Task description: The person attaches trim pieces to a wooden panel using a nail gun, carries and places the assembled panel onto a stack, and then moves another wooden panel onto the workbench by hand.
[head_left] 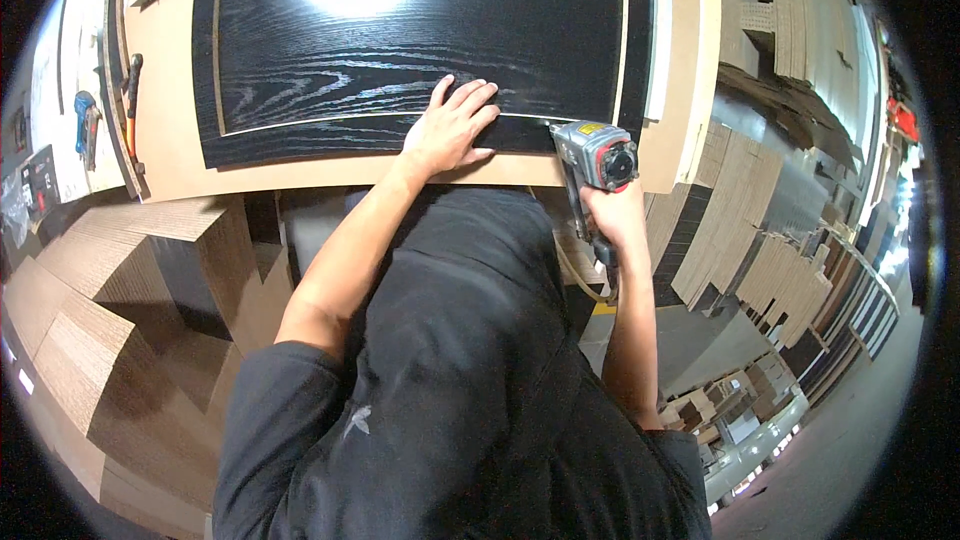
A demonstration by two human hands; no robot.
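Note:
A black wood-grain panel door [420,50] with a raised frame and a thin pale line around its inner panel lies flat on the workbench. My left hand [450,130] rests on its near frame rail, fingers spread and pointing away from me. In my right hand [617,210] is a grey and red pneumatic nail gun [597,155], gripped by its handle. The gun's nose meets the near rail toward the right corner of the door; whether it presses on the surface I cannot tell. A hose hangs below the handle.
The tan workbench board [160,60] shows around the door. On the left are an orange-and-black hand tool [133,105] and blue-handled pliers [85,125]. Cardboard stacks [150,280] stand at lower left. More flattened cardboard [730,210] lies on the right.

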